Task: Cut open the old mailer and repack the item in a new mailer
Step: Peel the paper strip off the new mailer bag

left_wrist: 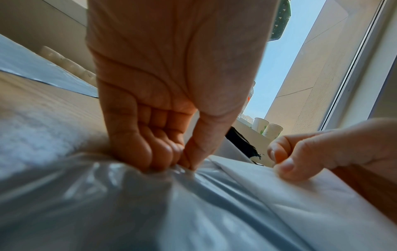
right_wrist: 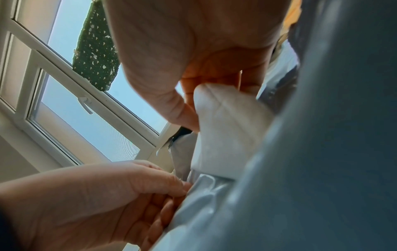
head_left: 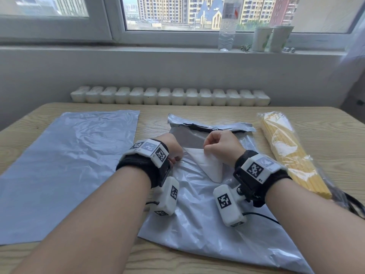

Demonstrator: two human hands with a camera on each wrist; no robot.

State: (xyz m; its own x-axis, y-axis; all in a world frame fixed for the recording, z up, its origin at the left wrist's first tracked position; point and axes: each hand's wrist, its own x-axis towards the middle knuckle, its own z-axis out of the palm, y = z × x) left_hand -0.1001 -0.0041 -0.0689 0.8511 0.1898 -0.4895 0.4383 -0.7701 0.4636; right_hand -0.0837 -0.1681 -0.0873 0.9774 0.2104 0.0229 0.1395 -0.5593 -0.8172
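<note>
A crumpled grey mailer (head_left: pixel 207 224) lies in the middle of the table, its far end torn open with black lining showing. My left hand (head_left: pixel 175 160) pinches a fold of its plastic (left_wrist: pixel 150 195). A white sheet (head_left: pixel 209 165) is folded back into a triangle on the mailer's face, and my right hand (head_left: pixel 206 149) pinches its upper corner (right_wrist: pixel 225 127). In the left wrist view the right hand (left_wrist: pixel 283 161) grips that white sheet (left_wrist: pixel 311 195) close beside the left hand (left_wrist: pixel 187 163). A flat grey mailer (head_left: pixel 69 165) lies to the left. A clear bag of yellow sticks (head_left: pixel 286 153) lies to the right.
The wooden table (head_left: pixel 325 135) ends at a white radiator (head_left: pixel 169 95) below the window wall. On the sill stand a water bottle (head_left: pixel 227 26) and two paper cups (head_left: pixel 270 38). A black cable (head_left: pixel 262 215) trails from my right wrist across the mailer.
</note>
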